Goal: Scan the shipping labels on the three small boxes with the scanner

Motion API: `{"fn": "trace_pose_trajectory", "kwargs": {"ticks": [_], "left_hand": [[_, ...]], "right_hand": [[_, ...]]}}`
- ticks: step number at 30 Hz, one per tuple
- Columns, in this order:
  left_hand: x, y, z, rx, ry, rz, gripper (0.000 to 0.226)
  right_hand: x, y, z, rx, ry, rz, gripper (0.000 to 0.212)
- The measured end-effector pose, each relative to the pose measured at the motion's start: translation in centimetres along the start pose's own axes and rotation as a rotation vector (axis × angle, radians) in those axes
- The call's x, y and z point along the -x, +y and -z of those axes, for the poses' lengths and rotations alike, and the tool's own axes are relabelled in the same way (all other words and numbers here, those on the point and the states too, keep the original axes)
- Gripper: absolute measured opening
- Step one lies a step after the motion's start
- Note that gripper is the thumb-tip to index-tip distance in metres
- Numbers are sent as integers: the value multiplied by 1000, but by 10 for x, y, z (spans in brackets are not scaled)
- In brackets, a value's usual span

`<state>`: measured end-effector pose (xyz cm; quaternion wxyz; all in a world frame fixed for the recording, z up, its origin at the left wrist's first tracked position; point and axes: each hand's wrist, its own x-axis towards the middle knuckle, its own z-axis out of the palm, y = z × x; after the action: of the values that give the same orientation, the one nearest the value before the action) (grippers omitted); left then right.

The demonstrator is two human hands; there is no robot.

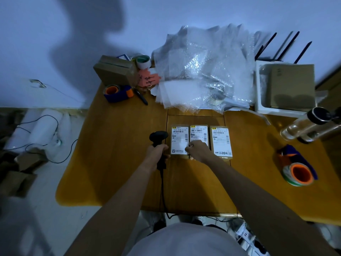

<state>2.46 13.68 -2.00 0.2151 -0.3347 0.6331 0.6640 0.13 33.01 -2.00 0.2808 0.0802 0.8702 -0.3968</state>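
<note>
We have the three boxes lined up side by side, touching or nearly so, near the middle of the counter (pixel 114 163), labels facing up: the left box (pixel 179 141), the middle box (pixel 199 133) and the right box (pixel 221 141). Our left hand (pixel 156 150) is wrapped closed around the grip of the scanner (pixel 158 138), whose head sits just beside the left box and points away from us, its cable (pixel 162 191) trailing back over the near edge. Our right hand (pixel 198 150) rests loosely curled on the near end of the middle box, fingers down at the seam between left and middle; it pins the box and is not lifting anything.

As we judge it, the step in hand is the first scan, most likely the left label. To do it well, we tilt the scanner head over so its window faces the barcode strip near the far end of that label, not the QR marks lower down. We keep the right hand clear of the barcodes; at present it covers the lower part of the middle label only. With the boxes this close, we aim narrowly so the beam does not catch a neighbour's code. The light is dim, so we hold steady and wait for confirmation before moving rightward.
</note>
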Motion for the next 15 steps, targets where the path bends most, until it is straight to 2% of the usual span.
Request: {"fn": "trace_pose_trajectory", "kwargs": {"ticks": [12, 15], "left_hand": [[-1, -5, 15, 84, 76, 8, 26], [1, -8, 24, 98, 103, 6, 18]], "right_hand": [[5, -14, -15, -46, -18, -14, 27], [8, -21, -22, -31, -39, -15, 25]]}}
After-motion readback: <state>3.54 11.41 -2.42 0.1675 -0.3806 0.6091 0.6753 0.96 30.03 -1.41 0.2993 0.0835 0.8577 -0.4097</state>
